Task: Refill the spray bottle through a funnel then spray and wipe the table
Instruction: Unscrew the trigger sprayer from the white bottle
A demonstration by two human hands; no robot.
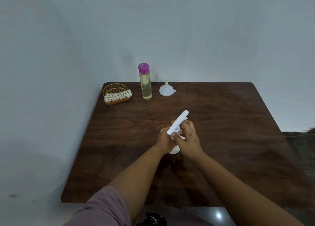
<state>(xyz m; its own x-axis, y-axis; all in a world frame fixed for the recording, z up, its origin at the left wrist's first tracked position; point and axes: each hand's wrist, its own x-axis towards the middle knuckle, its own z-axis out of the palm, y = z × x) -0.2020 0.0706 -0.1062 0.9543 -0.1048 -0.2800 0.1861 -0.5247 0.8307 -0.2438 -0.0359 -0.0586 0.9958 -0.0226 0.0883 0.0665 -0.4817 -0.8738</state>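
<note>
The right hand (188, 137) has its fingers curled around the neck of the white spray bottle (175, 150), just under the spray head (178, 122). The left hand (166, 139) wraps around the body of the same bottle from the other side and holds it. Both hands are touching each other, so most of the bottle is hidden. Only a bit of its round white bottom shows below them, resting on the brown wooden table (238, 140). The long white spray head sticks out above the hands and points up and away to the right. I can see no words on the spray bottle.

Farther from the hands, toward the wall, a small white funnel (166, 89) sits on the table with its wide end down and its thin spout up. It is a little to the left of the right hand's line. Just to the left of the funnel stands a tall clear bottle (145, 84) with pale yellow liquid inside and a purple cap (143, 67). It is standing up straight. There is some thin writing down its side, but it is too small to read.

Farther left again, near the table's back corner, is a gold wire holder (116, 94) with white napkins (117, 95) in it.

A purple sleeve (102, 207) covers the top of the left arm.
</note>
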